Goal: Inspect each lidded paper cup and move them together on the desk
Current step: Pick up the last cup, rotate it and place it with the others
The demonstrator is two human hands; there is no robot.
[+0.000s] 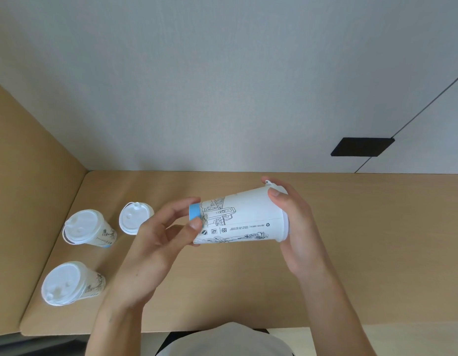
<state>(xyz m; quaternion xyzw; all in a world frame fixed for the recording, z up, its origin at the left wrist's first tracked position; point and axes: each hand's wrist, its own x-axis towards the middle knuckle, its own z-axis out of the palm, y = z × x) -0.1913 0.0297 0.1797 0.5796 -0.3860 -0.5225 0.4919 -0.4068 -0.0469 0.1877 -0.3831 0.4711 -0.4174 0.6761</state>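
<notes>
Left edge of the frame: a light wooden side panel (22,188) meets the table (376,253), and three lidded paper cups stand upright near that corner. The nearest cup (71,283) sits at lower left. The second cup (89,228) stands just above it in the frame. The third cup (134,218) stands to the right of the second, close beside it, partly hidden behind my fingers. These three look already grouped.

Centre: my left hand (156,240) is closed on the narrow, blue-banded base of the fourth cup (238,217), thumb and fingertips pinching the rim of the base, wrist rising from the lower middle of the frame. This cup is off the table and lies on its side. Its long axis runs nearly level across the picture, base toward the left, lid (283,214) toward the right, with the printed drawing facing me.

Right of centre: my right hand (297,227) is clamped around the lid end, fingers wrapped over the top and the thumb on the cup wall. The hands are apart, one at each end.

The grouped cups lie to the left of the held cup, so I judge my left hand the nearer one for setting it down, after turning it upright, base first.

Upper right: a black plate (362,147) on the grey wall (222,73).
</notes>
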